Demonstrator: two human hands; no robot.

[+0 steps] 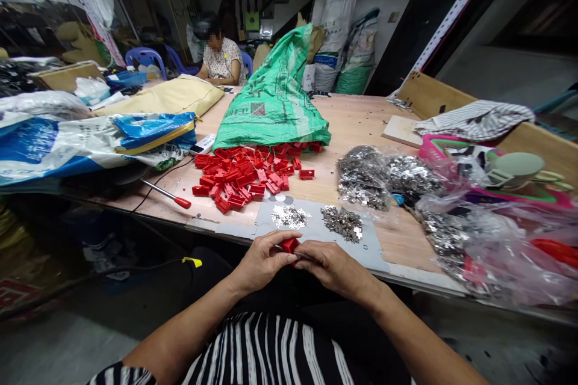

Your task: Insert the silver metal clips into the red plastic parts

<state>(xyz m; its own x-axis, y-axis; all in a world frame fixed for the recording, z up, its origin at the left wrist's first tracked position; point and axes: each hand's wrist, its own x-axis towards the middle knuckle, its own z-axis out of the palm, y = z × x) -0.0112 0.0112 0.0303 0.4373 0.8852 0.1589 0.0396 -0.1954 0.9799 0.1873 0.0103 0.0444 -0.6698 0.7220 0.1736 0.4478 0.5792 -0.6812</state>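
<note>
A small red plastic piece [289,245] is held between my two hands, just off the table's front edge. My left hand [266,255] grips it from the left with thumb and fingers. The fingers of my right hand [326,261] are pinched at its right side, around something thin that I cannot make out clearly. Beyond my hands, on a grey mat [374,246], lie a bright pile of small metal pieces [290,216] and a darker metal pile [342,222]. Many red pieces [239,177] spill from a green woven sack [275,108].
Clear bags of metal parts [363,174] and a pink basket [428,147] occupy the right side. A red-handled tool [182,202] and blue-white sacks [81,141] lie left. Another person [224,60] sits across the table [356,114].
</note>
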